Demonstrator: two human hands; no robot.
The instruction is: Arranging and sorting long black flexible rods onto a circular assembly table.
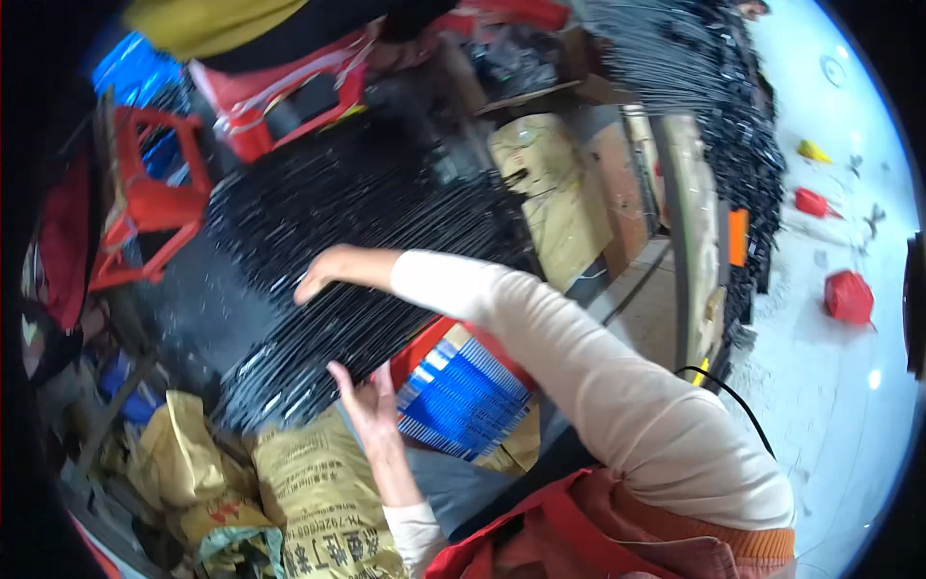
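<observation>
Glossy black rods (328, 343), creased paper sack (313, 482), smooth plastic stool (164, 205)

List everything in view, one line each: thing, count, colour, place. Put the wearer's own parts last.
Thin rods: too many to count, black, centre
Striped stack: one, blue and white, right of left hand
Stools: at least two, red, upper left
Sacks: at least two, tan, lower left
Open box: one, brown, top centre
Blue bag-like item: one, upper left
Small bundles: two red, one yellow, far right
Cable: one, black, right
Another person's clothing: yellow, top left
Sleeves: two, whitish, lower centre
Left hand: one, below rods
Right hand: one, over rods
</observation>
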